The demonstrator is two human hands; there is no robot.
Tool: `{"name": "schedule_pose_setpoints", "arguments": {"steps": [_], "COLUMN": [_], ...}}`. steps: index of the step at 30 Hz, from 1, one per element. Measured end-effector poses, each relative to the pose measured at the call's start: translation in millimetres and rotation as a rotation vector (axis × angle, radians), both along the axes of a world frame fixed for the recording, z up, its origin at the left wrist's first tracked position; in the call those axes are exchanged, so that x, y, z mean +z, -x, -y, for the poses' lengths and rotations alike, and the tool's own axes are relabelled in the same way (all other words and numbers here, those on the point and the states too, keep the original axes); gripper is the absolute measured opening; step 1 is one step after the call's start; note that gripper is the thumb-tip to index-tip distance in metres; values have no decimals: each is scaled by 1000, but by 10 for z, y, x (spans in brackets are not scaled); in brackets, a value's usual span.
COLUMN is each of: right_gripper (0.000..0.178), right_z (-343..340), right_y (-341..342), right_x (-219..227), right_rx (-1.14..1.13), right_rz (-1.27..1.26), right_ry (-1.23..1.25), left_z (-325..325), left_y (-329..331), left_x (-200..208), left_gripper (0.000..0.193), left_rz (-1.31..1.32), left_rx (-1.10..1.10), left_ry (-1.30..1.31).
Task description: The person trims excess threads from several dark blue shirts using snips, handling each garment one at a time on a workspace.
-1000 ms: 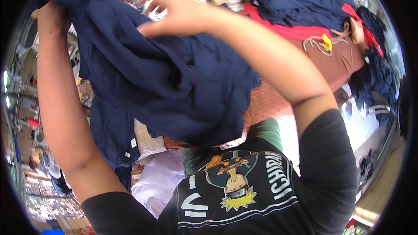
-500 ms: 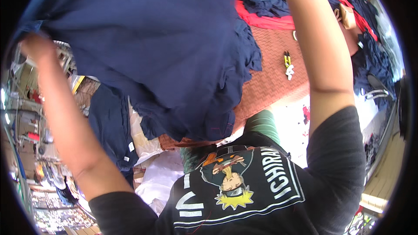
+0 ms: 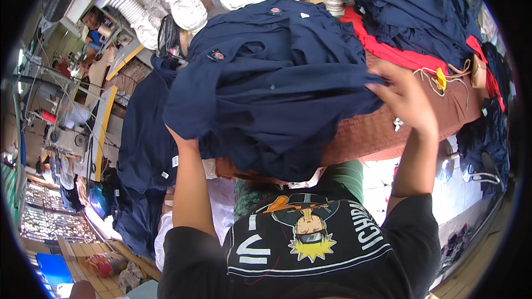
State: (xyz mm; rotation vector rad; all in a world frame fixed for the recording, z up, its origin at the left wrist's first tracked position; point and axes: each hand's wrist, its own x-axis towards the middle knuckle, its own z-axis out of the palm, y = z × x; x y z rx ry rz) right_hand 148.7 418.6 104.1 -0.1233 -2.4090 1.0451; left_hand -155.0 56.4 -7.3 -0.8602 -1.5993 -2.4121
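Observation:
A navy blue shirt (image 3: 288, 91) stretches between my hands over a pile of similar garments. My right hand (image 3: 407, 97) pinches its right edge between thumb and fingers. At the other end, my left hand (image 3: 184, 137) goes under the cloth, which covers its fingers, so their grip is hidden. Behind the held shirt, another navy shirt (image 3: 327, 33) lies spread, with a small dark label at its neck. The brown textured cover (image 3: 366, 138) of the work surface shows beneath the pile at the right.
A heap of navy garments (image 3: 410, 11) with red cloth (image 3: 382, 50) lies back right. Yellow-handled snippers (image 3: 440, 79) and cord rest near it. White wrapped bundles (image 3: 185, 8) stand along the back. More navy garments (image 3: 144, 138) hang at left, beside a sewing machine (image 3: 72, 138).
Both hands have come down and closer together, lowering the raised navy cloth onto the pile. The garments and white bundles behind it now show.

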Motion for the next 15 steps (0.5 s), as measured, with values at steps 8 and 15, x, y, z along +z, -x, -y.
{"name": "schedule_pose_setpoints", "arguments": {"steps": [8, 15], "right_gripper": [32, 46], "right_z": [-185, 287], "right_y": [638, 2411], "right_x": [346, -253], "right_rx": [958, 376], "right_rz": [-85, 407], "right_ry": [201, -172], "left_z": [365, 168], "left_y": [-358, -321], "left_x": [-529, -145], "left_gripper": [37, 43], "left_rz": [-374, -107], "left_rx": [467, 317], "left_ry": [718, 366]}}
